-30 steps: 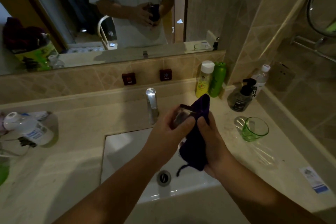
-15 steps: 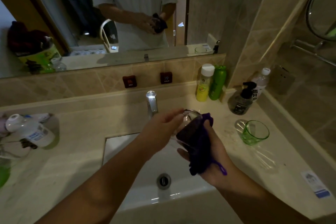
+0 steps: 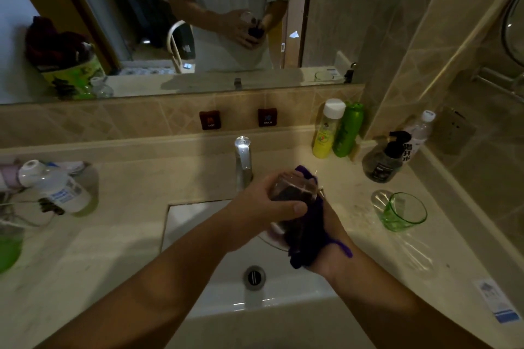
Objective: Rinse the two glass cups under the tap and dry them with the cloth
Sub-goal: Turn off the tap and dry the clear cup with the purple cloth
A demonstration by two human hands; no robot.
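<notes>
L hand (image 3: 263,207) grips clear cup (image 3: 292,201); R hand (image 3: 326,238) fingers (mostly hidden) seemingly hold purple cloth (image 3: 307,241); buttons read HOT (image 3: 210,120), COLD (image 3: 267,117).

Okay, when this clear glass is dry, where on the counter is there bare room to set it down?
Bare marble counter lies left of the white sink basin, short of the lying white-capped bottle. Another patch sits in front of the green glass cup, before the paper card. The back right corner, with the yellow bottle and black pump bottle, is crowded.

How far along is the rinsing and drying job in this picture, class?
In hand: the left hand holds a clear glass cup over the white basin while the right hand works a purple cloth against it. The tap shows no water. Left: at least the green glass cup on the counter; whether it was rinsed is unclear.
</notes>
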